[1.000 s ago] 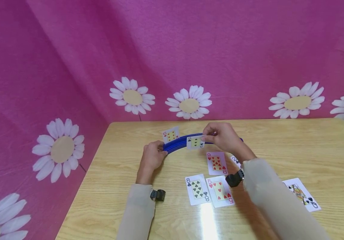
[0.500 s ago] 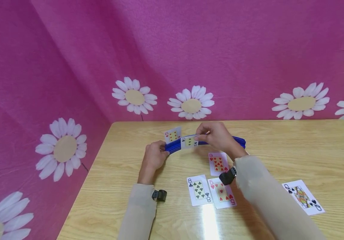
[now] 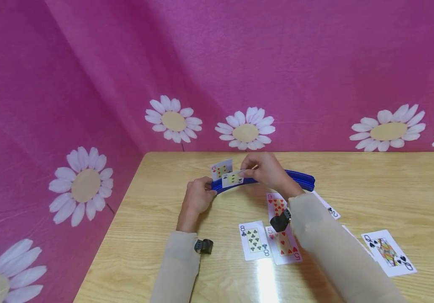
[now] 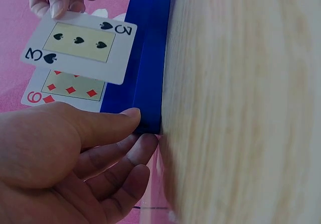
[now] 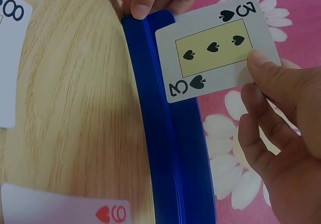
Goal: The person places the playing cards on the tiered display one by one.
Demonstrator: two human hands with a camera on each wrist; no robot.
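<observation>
A curved blue card holder (image 3: 303, 180) stands near the back of the table. My left hand (image 3: 198, 194) pinches its left end between thumb and fingers, as the left wrist view (image 4: 75, 153) also shows. My right hand (image 3: 264, 171) pinches the three of spades (image 5: 213, 45) by one edge, thumb on its face. That card is tilted over the holder's groove near the left end. Behind it the six of diamonds (image 3: 220, 168) stands in the holder, partly covered by the three in the left wrist view.
On the table (image 3: 156, 261) lie face-up cards: the eight of clubs (image 3: 254, 240), the five of hearts (image 3: 286, 248), the nine of hearts (image 3: 277, 203) and the queen of spades (image 3: 389, 252). The two of clubs (image 3: 330, 208) shows past the right sleeve. A pink flowered cloth (image 3: 296, 75) hangs behind.
My right hand has carried the three of spades leftward along the holder, closer to the six of diamonds. The left hand keeps its grip on the holder's end. The head view has shifted slightly.
</observation>
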